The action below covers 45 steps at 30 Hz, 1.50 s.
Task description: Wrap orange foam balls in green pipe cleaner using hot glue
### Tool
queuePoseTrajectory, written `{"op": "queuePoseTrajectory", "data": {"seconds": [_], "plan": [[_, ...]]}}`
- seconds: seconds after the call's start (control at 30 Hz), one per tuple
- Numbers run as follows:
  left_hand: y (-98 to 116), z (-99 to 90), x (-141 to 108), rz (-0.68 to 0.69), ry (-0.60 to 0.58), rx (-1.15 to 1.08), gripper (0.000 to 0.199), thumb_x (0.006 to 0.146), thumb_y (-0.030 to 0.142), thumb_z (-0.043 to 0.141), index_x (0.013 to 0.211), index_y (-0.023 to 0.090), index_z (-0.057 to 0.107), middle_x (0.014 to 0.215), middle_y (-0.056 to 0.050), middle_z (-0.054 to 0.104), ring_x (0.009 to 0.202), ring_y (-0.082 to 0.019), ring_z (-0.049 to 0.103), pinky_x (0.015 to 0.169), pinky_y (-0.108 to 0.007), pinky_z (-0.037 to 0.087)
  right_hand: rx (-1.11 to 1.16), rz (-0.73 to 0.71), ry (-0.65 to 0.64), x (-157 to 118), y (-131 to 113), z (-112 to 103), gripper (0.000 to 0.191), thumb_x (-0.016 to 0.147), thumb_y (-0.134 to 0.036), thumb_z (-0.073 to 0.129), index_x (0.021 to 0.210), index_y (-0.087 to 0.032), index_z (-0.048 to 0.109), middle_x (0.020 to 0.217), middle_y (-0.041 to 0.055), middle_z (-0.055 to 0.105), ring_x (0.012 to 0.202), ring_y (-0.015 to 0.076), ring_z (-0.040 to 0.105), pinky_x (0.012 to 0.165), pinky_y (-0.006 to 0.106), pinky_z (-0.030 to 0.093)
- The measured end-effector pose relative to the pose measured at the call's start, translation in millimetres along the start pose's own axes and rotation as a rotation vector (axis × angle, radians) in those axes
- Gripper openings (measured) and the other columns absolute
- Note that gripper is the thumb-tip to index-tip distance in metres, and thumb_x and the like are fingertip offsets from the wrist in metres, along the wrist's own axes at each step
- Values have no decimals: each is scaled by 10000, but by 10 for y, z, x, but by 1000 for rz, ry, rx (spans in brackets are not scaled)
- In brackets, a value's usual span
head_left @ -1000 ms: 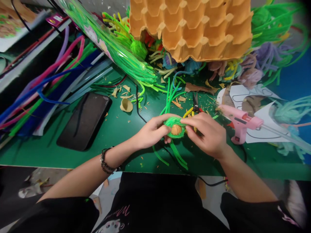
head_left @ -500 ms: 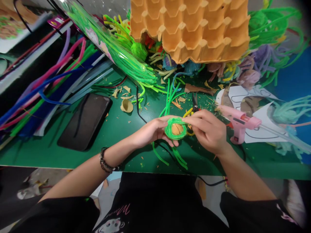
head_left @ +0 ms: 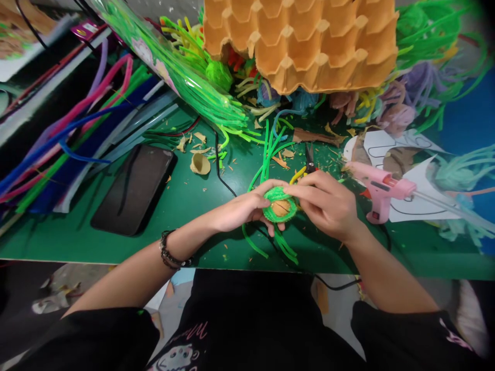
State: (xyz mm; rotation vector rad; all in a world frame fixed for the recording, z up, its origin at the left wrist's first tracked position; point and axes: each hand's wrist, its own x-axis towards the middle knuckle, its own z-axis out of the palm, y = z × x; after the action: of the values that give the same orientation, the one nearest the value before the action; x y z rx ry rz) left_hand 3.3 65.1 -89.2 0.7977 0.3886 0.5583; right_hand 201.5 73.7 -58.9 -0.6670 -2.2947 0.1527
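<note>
My left hand (head_left: 243, 208) holds a small tan egg-carton cup (head_left: 280, 208) with its round face turned up. A fuzzy green pipe cleaner (head_left: 275, 195) is wound in rings about the cup. At the upper rim, my right hand (head_left: 328, 206) pinches this green strand between thumb and fingertips. Loose green pipe cleaners (head_left: 286, 248) lie beneath and beyond the hands. Just past the right hand are dark-bladed snips (head_left: 310, 158), their lower part hidden, and a yellow piece (head_left: 297, 175).
A pink glue gun (head_left: 381, 190) lies at right on cut paper (head_left: 417, 203). At left are a black phone (head_left: 133, 189) and bundled coloured pipe cleaners (head_left: 77, 129). An egg tray (head_left: 309, 46) sits at the back. Scraps and a loose cup (head_left: 200, 164) dot the green table (head_left: 216, 247).
My right fingertips have shifted slightly left along the cup's upper rim, with the green strand in them. My left hand keeps its hold. The whole view has moved a little.
</note>
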Motion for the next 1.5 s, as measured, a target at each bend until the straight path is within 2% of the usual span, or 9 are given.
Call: {"op": "queuePoseTrajectory", "data": {"seconds": [0.37,0.57,0.7,0.8,0.9,0.97,1.13,1.3,1.5], "plan": [[38,48,-7,14,62,41,483,759,229,518,1231,153,449,806,-22,670,741,-145,660,623,-245,509,12,-7,20,12,3,14,278,876,-71,469,1054,-238,603,777,11,574,731,126,558,632,264,484],[19,37,-15,5,35,60,490,763,218,482,1247,147,449,782,-45,675,744,-171,657,580,-252,495,7,-13,-10,1,8,30,264,874,-66,469,1040,-221,604,785,16,579,734,126,552,637,263,478],[-40,-8,4,46,15,37,480,757,231,501,1229,167,443,848,-38,674,795,-183,668,632,-272,507,34,31,-13,6,-6,20,275,895,-91,441,1067,-233,601,813,19,598,763,131,570,668,269,490],[-65,-27,16,94,7,27,474,796,295,523,1244,204,399,1002,-57,669,890,-204,675,703,-307,523,100,97,-12,9,-11,7,286,941,-294,417,1197,-237,533,924,38,619,797,148,585,710,303,511],[-28,-1,5,84,26,59,508,831,357,530,1282,223,339,1101,-76,649,911,-196,674,749,-323,532,187,154,-17,0,6,13,625,868,-637,383,1338,-226,396,1007,67,587,731,160,566,654,342,523],[19,34,-12,69,58,111,539,831,366,544,1302,228,321,1141,-79,631,905,-190,674,767,-320,537,190,170,-30,-12,21,31,774,778,-722,457,1366,-230,352,1014,71,568,718,167,553,621,351,521],[88,80,-51,134,173,394,497,840,366,543,1295,222,407,1245,-76,563,889,-170,643,812,-313,535,93,147,-2,-41,18,88,817,722,-523,693,1389,-271,293,1096,67,575,875,216,580,681,373,538],[89,24,-67,155,162,598,529,824,412,515,1305,204,446,1227,-71,597,1097,-246,575,954,-380,478,85,100,23,-40,-32,97,763,752,-390,696,1385,-273,286,1097,59,594,902,218,595,732,391,549],[112,1,-73,53,191,712,546,749,454,499,1226,188,532,1348,-66,541,1310,-318,421,1132,-476,295,132,37,-98,-25,-70,79,653,794,-343,635,1354,-242,315,1152,69,591,1012,213,589,749,358,552]]}}
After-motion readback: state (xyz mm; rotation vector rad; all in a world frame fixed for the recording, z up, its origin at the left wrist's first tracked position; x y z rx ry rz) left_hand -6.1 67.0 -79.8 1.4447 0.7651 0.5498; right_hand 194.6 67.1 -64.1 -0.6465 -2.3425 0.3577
